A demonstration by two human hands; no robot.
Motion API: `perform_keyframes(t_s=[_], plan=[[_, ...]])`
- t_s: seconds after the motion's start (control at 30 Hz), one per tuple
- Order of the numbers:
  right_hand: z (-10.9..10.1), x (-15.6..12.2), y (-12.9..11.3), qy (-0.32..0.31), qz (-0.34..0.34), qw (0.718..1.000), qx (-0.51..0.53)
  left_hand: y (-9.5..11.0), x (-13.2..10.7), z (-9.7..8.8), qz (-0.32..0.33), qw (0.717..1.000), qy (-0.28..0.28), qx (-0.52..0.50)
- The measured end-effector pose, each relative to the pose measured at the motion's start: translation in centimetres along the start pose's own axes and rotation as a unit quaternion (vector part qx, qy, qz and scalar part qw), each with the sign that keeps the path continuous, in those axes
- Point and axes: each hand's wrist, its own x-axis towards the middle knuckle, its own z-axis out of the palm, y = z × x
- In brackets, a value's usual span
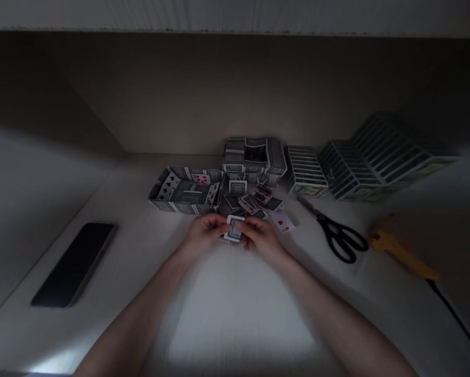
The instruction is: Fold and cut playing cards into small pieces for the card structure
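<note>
One patterned-back playing card point(233, 233), pinched by left hand point(205, 234) and right hand point(263, 238) over the worktop point(235, 309).
Probably light, slick and springy, easily creased; best taken by opposite edges.

You have dim, greyish light on the desk point(235, 319). Your strongest glare sits nearer you than the phone point(75, 264); a softer pale patch spreads to its right, between your forearms point(140, 309), which cast soft shadows. Beyond the phone, the back wall point(179, 99) sinks into gloom. Far to its right, you get a blurred yellow glue gun point(400, 248) and stretched, smeared striped boxes point(376, 157).
</note>
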Motion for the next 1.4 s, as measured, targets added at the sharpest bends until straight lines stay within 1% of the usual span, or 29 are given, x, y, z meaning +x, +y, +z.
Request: perform_keyframes(t_s=[0.2, 0.33, 0.53, 0.63, 0.77, 0.87, 0.93, 1.1, 1.27, 1.4], plan=[[-0.20, 0.23, 0.34, 0.008, 0.006, 1.000, 0.000, -0.39, 0.16, 0.01, -0.011, 0.999, -0.001, -0.030], [-0.20, 0.25, 0.40, 0.018, -0.007, 1.000, -0.017, -0.45, 0.08, 0.10, -0.016, 0.999, -0.003, -0.047], [-0.06, 0.15, 0.27, 0.030, -0.021, 0.998, -0.051, -0.31, -0.04, 0.18, -0.025, 0.999, 0.006, -0.038], [0.04, 0.05, 0.14, 0.035, -0.031, 0.997, -0.068, -0.39, 0.02, 0.12, -0.025, 0.999, 0.001, -0.047], [0.11, -0.05, 0.11, 0.041, -0.031, 0.995, -0.081, -0.38, 0.01, 0.09, -0.030, 0.999, 0.008, -0.044], [0.12, -0.12, 0.10, 0.043, -0.030, 0.995, -0.088, -0.39, 0.01, 0.06, -0.027, 0.999, 0.000, -0.043], [0.13, -0.16, 0.06, 0.045, -0.031, 0.994, -0.090, -0.49, 0.05, 0.00, -0.023, 0.999, -0.009, -0.042], [0.19, -0.09, 0.07, 0.046, -0.033, 0.994, -0.097, -0.76, 0.10, -0.04, -0.014, 0.999, -0.007, -0.035], [0.29, -0.01, 0.11, 0.044, -0.033, 0.995, -0.089, -0.36, -0.05, 0.14, -0.014, 0.999, 0.006, -0.034], [0.25, -0.08, 0.24, 0.038, -0.030, 0.996, -0.070, -0.11, -0.13, 0.10, -0.010, 0.999, 0.007, -0.031]])
